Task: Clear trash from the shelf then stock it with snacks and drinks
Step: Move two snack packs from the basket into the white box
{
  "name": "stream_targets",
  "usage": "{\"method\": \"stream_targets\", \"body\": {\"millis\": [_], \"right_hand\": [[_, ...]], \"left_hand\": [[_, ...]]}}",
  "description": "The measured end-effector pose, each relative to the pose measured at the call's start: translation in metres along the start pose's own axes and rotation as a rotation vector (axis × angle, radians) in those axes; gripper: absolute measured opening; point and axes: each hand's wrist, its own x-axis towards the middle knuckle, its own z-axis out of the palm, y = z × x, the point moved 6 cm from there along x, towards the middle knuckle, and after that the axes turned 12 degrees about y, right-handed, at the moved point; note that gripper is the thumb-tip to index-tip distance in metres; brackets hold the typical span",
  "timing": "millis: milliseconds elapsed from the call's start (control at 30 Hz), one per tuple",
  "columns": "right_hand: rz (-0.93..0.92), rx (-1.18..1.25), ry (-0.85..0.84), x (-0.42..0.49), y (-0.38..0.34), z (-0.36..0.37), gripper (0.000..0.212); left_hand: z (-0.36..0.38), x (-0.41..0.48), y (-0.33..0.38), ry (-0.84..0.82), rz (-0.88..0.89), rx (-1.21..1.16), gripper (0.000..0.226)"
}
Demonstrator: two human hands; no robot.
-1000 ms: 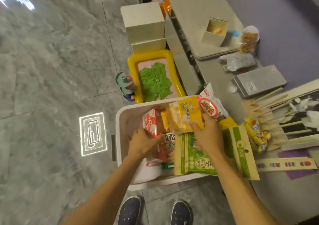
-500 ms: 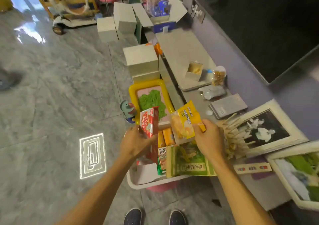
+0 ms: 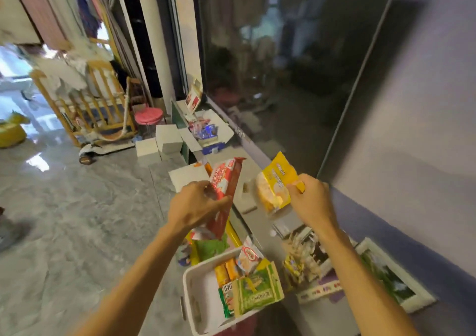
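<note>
Both packets have risen since half a second ago: we have lifted them up out of the white bin (image 3: 195, 297) and our view has tilted up toward the dark glass panel (image 3: 283, 65). Our left hand (image 3: 195, 206) has its fingers (image 3: 206, 185) closed around the lower part of a long red snack packet (image 3: 224, 188), which leans up and to the right. Our right hand (image 3: 311, 201) pinches the edge of a yellow snack bag (image 3: 274, 183) between thumb and fingers, the bag hanging to the left of the hand. The two packets are apart, both held in the air above the low grey shelf (image 3: 242, 163) that runs along the wall. Below our arms the bin sits on the floor (image 3: 64, 219) and holds a green packet (image 3: 257, 292) and some orange ones (image 3: 226, 271). Framed pictures (image 3: 391, 281) lie on the shelf to the right of the bin.
</note>
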Motion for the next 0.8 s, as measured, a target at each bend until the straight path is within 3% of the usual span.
{"method": "stream_targets", "body": {"millis": [200,367,567,800], "right_hand": [[0.038,-0.128,0.174,-0.004,0.013,-0.089,0.022],[0.182,-0.218,0.365,-0.055,0.063,-0.173,0.026],[0.398,-0.377,0.557,-0.161,0.134,-0.281,0.021],[0.672,-0.497,0.698,-0.275,0.205,-0.386,0.021]], "left_hand": [[0.003,0.007,0.083,-0.002,0.259,0.031,0.086],[0.059,-0.018,0.16,-0.122,0.466,-0.019,0.075],[0.144,-0.105,0.262,-0.425,0.669,-0.119,0.074],[0.223,-0.237,0.362,-0.6,0.881,-0.13,0.09]]}}
